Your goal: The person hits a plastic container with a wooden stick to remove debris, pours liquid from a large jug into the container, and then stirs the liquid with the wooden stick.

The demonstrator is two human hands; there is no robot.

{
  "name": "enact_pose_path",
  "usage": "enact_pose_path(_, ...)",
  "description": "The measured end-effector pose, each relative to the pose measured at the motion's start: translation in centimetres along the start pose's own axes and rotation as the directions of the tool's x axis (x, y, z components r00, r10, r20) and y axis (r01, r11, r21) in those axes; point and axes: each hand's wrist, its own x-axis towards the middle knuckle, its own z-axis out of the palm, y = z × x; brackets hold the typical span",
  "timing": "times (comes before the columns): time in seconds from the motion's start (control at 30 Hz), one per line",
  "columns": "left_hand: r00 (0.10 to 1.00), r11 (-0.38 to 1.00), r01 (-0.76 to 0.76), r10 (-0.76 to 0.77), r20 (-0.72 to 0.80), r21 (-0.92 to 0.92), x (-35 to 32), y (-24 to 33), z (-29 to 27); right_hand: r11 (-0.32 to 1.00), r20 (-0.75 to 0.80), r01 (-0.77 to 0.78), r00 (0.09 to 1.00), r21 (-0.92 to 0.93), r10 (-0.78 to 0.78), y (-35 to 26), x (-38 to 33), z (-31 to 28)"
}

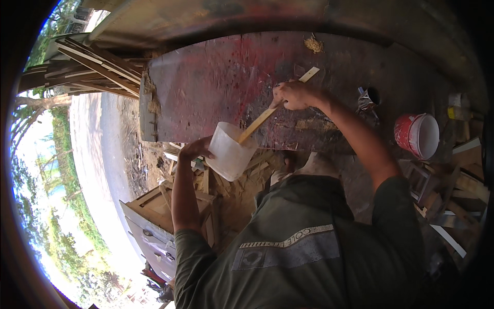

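A whitish translucent plastic tub (229, 157) is tilted just off the near edge of the stained workbench (206, 82). My left hand (196, 148) grips it from its left side, fingers curled against the wall. A flat wooden stick (260, 120) slants down into the tub's mouth, its lower end hidden inside. Around the stick's upper part my right hand (292, 95) is closed, above the bench top. What the tub contains does not show.
On the bench's right stand a dark can (369, 97) and a red bucket with a white inside (425, 136). Sawdust-like crumbs (313, 45) lie near the far edge. Long planks (100, 67) are stacked at the left; wood scraps (471, 180) pile up at right.
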Motion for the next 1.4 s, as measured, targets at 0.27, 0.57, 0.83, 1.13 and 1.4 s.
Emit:
enact_pose_path(0.27, 0.999, 0.999, 0.035, -0.035, -0.016, 0.005, -0.7, -0.3, 0.4, 1.000, -0.112, 0.025, 0.993, -0.001, -0.025, 0.8, 1.5, 0.0)
enact_pose_path(0.57, 0.999, 0.995, 0.023, -0.019, -0.036, 0.093, -0.5, 2.0, 1.4, 0.999, -0.005, -0.039, 0.999, 0.033, 0.039, 0.8, 1.4, -1.3)
enact_pose_path(0.83, 0.998, 0.995, 0.038, -0.033, -0.049, 0.091, -0.5, 1.4, 1.1, 0.998, 0.147, -0.022, 0.989, 0.060, 0.013, -0.2, 1.3, 0.0)
enact_pose_path(1.13, 0.998, 0.997, 0.007, -0.002, -0.064, 0.082, -0.5, 1.7, 1.3, 0.999, -0.042, 0.030, 0.999, 0.039, -0.028, 0.2, 0.9, -0.5)
enact_pose_path(1.4, 0.905, 0.930, -0.246, 0.321, -0.277, 0.274, 2.0, 2.3, 2.8, 0.968, -0.185, -0.043, 0.983, -0.247, -0.003, -1.3, -1.0, -7.2)
